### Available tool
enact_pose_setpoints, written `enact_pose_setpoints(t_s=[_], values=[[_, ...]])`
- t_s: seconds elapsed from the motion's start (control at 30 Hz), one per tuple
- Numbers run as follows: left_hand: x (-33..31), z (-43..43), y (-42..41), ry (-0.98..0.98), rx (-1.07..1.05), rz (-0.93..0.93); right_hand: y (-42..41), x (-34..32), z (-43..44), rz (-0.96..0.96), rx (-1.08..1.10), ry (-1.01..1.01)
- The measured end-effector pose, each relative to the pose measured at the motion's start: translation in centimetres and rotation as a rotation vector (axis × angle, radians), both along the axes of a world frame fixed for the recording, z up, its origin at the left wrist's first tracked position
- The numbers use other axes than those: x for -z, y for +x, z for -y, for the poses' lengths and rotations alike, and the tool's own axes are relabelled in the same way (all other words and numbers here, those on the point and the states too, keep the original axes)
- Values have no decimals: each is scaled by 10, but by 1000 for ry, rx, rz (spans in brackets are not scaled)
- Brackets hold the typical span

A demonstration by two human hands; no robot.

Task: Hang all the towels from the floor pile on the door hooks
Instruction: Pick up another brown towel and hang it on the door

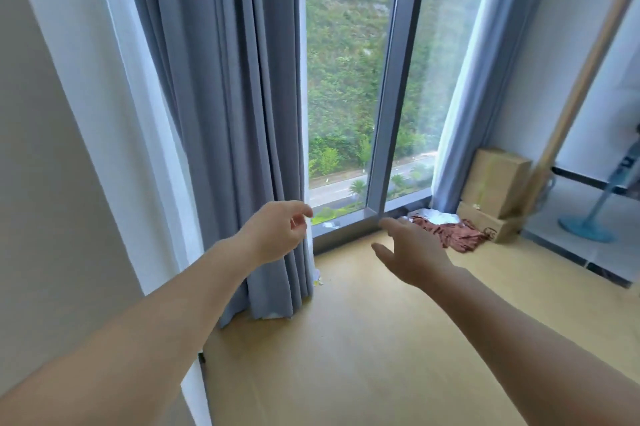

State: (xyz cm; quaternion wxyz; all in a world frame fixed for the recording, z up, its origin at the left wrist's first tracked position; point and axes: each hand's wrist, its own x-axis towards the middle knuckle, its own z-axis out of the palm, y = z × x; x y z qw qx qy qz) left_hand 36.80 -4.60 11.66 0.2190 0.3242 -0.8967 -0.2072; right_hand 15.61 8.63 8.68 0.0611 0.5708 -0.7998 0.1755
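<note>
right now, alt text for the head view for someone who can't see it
Two bare arms reach forward, both hands empty: the left hand by a grey curtain, the right hand stretched toward a pile of towels on the floor by the window, next to cardboard boxes.

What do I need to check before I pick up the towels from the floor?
1. Left hand free: ok, holds nothing.
2. Right hand free: ok, open.
3. Towel pile in sight: ok, on the floor by the window, beside the boxes.
4. Hand touching pile: not ok, both are apart from it.
5. Floor on the way bare: ok.
6. Door hooks' place: cannot tell, not in view.
</note>
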Motion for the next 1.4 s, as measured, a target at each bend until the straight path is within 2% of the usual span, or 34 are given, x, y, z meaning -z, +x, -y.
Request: enact_pose_setpoints(t_s=[0.23, 0.43, 0.77, 1.4], values=[[11, -53, -72, 22, 243, -34, -31, 5, -101, -23, 279, 56], [5, -94, -116, 1, 362, -54, -55, 1, -157, -28, 416, 44], [-3, -133, -169, -25, 371, -70, -105, 0, -198, -30, 425, 69], [26, -165, -238, -19, 314, 8, -188, 23, -236, 22, 387, 139]])
